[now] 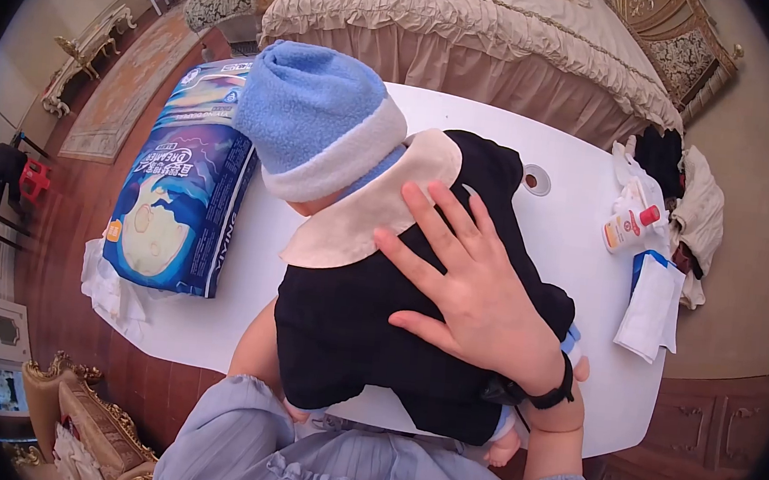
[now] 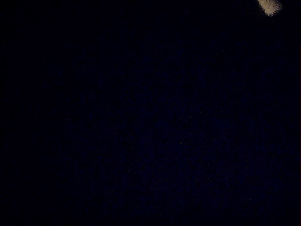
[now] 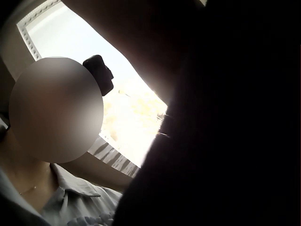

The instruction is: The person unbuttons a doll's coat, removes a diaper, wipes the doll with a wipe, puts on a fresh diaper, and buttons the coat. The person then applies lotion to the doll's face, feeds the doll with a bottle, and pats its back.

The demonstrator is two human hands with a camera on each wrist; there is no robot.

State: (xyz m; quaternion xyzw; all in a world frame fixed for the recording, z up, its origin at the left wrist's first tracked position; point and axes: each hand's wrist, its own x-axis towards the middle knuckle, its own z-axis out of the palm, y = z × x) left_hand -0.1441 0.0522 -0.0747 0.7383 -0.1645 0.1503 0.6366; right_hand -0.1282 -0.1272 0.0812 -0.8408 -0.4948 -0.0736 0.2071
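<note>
A baby doll lies face-down against my chest at the near edge of the white table. It wears a blue fleece hat, a cream collar and a black garment. My right hand lies flat on its back, fingers spread and pointing toward the collar, with a black band on the wrist. My left hand is hidden; only its grey-blue sleeve shows below the doll. The left wrist view is almost fully dark. In the right wrist view, dark fabric fills the right side.
A blue pack of diapers lies on the table's left end. A small white bottle with a red cap and a white pouch sit at the right end, beside heaped clothes. A bed stands beyond the table.
</note>
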